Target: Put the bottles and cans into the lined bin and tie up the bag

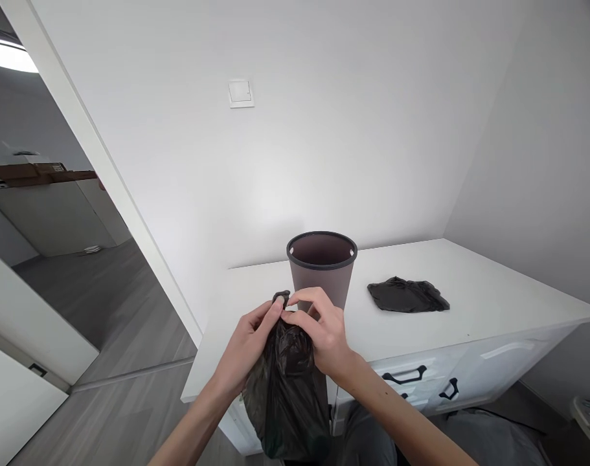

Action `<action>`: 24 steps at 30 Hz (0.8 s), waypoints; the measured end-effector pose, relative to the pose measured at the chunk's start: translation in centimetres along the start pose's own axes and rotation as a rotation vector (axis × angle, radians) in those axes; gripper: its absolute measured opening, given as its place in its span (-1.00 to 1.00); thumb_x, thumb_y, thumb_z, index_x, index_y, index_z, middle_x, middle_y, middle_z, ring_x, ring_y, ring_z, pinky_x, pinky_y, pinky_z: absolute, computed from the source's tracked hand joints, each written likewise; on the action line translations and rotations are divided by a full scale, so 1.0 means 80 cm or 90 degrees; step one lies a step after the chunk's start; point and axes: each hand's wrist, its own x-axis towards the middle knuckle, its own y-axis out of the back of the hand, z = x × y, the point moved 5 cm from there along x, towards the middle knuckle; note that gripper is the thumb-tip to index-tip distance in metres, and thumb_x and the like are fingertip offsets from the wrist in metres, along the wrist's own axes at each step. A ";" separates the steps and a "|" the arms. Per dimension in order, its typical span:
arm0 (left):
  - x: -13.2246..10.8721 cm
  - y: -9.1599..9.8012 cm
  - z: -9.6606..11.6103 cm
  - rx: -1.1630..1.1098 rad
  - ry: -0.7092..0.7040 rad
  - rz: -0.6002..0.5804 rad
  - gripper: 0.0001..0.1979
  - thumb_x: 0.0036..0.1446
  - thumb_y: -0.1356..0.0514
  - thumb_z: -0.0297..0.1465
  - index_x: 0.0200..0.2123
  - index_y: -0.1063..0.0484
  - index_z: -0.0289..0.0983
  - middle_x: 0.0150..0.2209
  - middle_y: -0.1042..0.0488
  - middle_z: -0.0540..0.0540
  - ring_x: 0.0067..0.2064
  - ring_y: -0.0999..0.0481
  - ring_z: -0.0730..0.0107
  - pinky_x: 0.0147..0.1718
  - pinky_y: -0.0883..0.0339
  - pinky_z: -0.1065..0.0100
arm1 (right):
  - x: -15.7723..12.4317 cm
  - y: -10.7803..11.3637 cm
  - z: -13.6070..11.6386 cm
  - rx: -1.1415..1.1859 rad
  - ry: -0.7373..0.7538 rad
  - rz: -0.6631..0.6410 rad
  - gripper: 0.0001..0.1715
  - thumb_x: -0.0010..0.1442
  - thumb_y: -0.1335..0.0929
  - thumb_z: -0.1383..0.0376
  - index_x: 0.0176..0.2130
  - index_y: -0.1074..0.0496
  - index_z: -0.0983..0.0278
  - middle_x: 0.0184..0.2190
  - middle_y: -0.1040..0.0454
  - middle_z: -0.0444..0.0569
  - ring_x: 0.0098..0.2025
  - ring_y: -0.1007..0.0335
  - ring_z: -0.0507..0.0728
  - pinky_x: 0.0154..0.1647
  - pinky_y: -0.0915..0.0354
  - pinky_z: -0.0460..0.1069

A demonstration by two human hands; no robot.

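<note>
A black plastic garbage bag [292,388] hangs in front of the white cabinet, bulging below its gathered neck. My left hand [253,340] pinches the bag's top between thumb and fingers. At the same neck, my right hand [324,327] is closed with thumb and forefinger on the plastic. Just behind my hands a mauve wastebasket [321,278] with a black rim stands upright on the cabinet top; its visible inside shows no liner. A second black plastic bag [407,295] lies folded flat to the right of the wastebasket.
The white cabinet [493,285] stands against the wall, with black handles [404,375] on its front. A light switch [241,94] is on the wall above. To the left, a doorway opens onto a grey wood floor [124,414] and cardboard boxes [27,173].
</note>
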 end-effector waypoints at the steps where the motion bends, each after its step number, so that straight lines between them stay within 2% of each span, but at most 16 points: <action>1: 0.003 0.002 -0.001 -0.042 0.012 0.006 -0.55 0.23 -0.26 0.08 -0.20 -0.58 -0.20 -0.30 -0.52 -0.03 -0.21 -0.47 0.23 -0.22 -0.35 0.31 | 0.002 0.000 0.000 0.001 0.006 -0.009 -0.77 0.37 -0.34 0.49 -0.14 -0.55 0.21 -0.15 -0.55 0.04 -0.12 -0.48 0.12 -0.45 -0.27 -0.06; 4: 0.009 0.009 -0.008 -0.110 0.023 0.053 -0.57 0.15 -0.36 0.02 -0.13 -0.63 -0.20 -0.24 -0.60 -0.06 -0.17 -0.54 0.23 -0.20 -0.39 0.34 | 0.004 0.002 0.001 0.019 0.017 -0.031 -0.70 0.39 -0.32 0.51 -0.07 -0.56 0.20 -0.09 -0.58 0.06 -0.04 -0.49 0.14 -0.32 -0.42 -0.04; 7: 0.011 0.018 -0.014 -0.096 -0.010 0.107 -0.52 0.13 -0.37 0.04 -0.09 -0.65 -0.21 -0.16 -0.64 -0.11 -0.09 -0.57 0.18 -0.17 -0.42 0.34 | -0.003 0.007 0.003 0.031 -0.006 -0.045 -0.63 0.40 -0.29 0.50 0.00 -0.58 0.15 -0.02 -0.61 0.05 0.02 -0.50 0.16 -0.19 -0.49 0.02; 9: 0.008 0.025 -0.021 -0.077 -0.022 0.132 -0.48 0.14 -0.35 0.07 -0.06 -0.65 -0.22 -0.09 -0.66 -0.14 -0.02 -0.59 0.13 -0.12 -0.45 0.31 | -0.012 0.012 0.003 0.035 -0.046 -0.054 -0.62 0.40 -0.30 0.49 -0.01 -0.59 0.12 -0.04 -0.63 0.04 0.01 -0.53 0.18 -0.14 -0.51 0.07; 13: -0.003 0.042 -0.045 -0.077 -0.028 0.164 -0.46 0.20 -0.29 0.09 -0.05 -0.64 -0.24 0.01 -0.64 -0.20 0.04 -0.59 0.11 0.01 -0.45 0.26 | -0.039 0.029 -0.004 0.043 -0.111 -0.055 -0.67 0.39 -0.31 0.46 -0.09 -0.60 0.13 -0.17 -0.66 0.02 -0.10 -0.58 0.21 -0.13 -0.50 0.14; 16: -0.016 0.063 -0.068 -0.075 -0.036 0.232 -0.48 0.20 -0.30 0.08 -0.08 -0.65 -0.24 -0.01 -0.64 -0.20 0.07 -0.56 0.15 0.04 -0.41 0.30 | -0.069 0.044 -0.015 0.038 -0.141 -0.049 -0.70 0.37 -0.31 0.47 -0.15 -0.58 0.14 -0.24 -0.66 -0.02 -0.19 -0.57 0.21 -0.20 -0.48 0.13; 20: -0.030 0.081 -0.101 -0.101 -0.002 0.292 -0.42 0.05 -0.39 0.13 -0.14 -0.65 -0.27 -0.29 -0.63 -0.12 -0.18 -0.58 0.26 -0.05 -0.44 0.29 | -0.124 0.061 -0.024 0.028 -0.271 -0.078 -0.72 0.35 -0.28 0.44 -0.22 -0.53 0.14 -0.30 -0.62 -0.01 -0.26 -0.55 0.25 -0.27 -0.47 0.14; 22: -0.035 0.079 -0.109 -0.118 0.007 0.282 -0.39 0.00 -0.41 0.13 -0.14 -0.64 -0.27 -0.31 -0.62 -0.11 -0.28 -0.58 0.29 -0.09 -0.47 0.25 | -0.151 0.069 -0.022 0.036 -0.359 -0.098 -0.74 0.37 -0.27 0.39 -0.23 -0.51 0.13 -0.33 -0.58 0.00 -0.30 -0.53 0.26 -0.34 -0.46 0.12; 24: -0.040 0.071 -0.105 -0.099 -0.012 0.260 -0.44 0.02 -0.41 0.12 -0.20 -0.64 -0.26 -0.27 -0.64 -0.13 -0.28 -0.60 0.27 -0.06 -0.50 0.22 | -0.167 0.074 -0.018 0.055 -0.424 -0.113 -0.81 0.40 -0.28 0.32 -0.15 -0.50 0.13 -0.33 -0.56 0.01 -0.31 -0.52 0.25 -0.38 -0.47 0.08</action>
